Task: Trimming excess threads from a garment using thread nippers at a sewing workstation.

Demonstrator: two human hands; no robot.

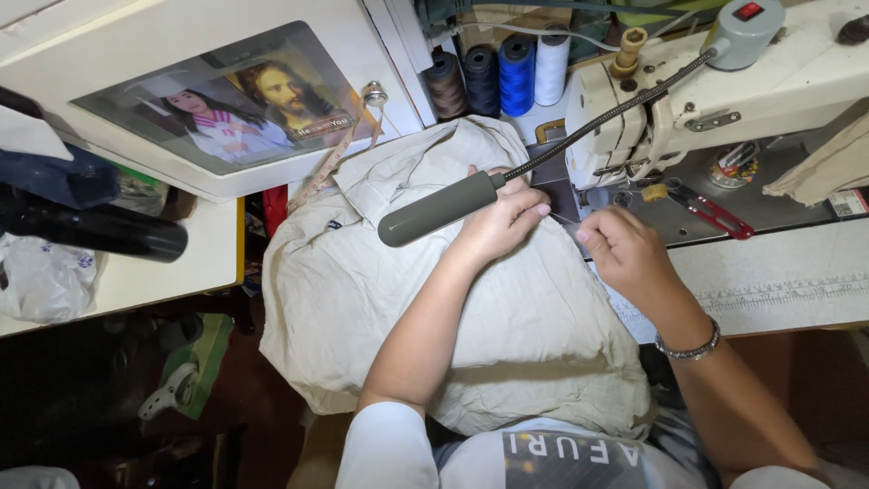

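Left hand (502, 222), middle of frame: fingers bent, pressing on beige cloth (362, 290) | Right hand (625, 249), just right: fingers curled, pinching cloth edge by white sewing machine (652, 100) | Cloth: spread across centre, over lap | Thread spools (498, 77): top middle, brown, dark, blue, white | Framed picture (235, 100): upper left, flat rectangle | White bag (41, 281): left edge

The beige garment (380, 299) is a pale khaki cloth piece, creased and rumpled, spread in a broad heap from the white worktop (787, 272) at the sewing machine down over the person's lap. Its upper part, with a folded collar-like edge and seams, lies bunched near the machine's needle end. The lower part hangs loose off the worktop's edge. Both hands rest on the cloth close to the needle, fingers (534, 210) pressing its top edge flat.
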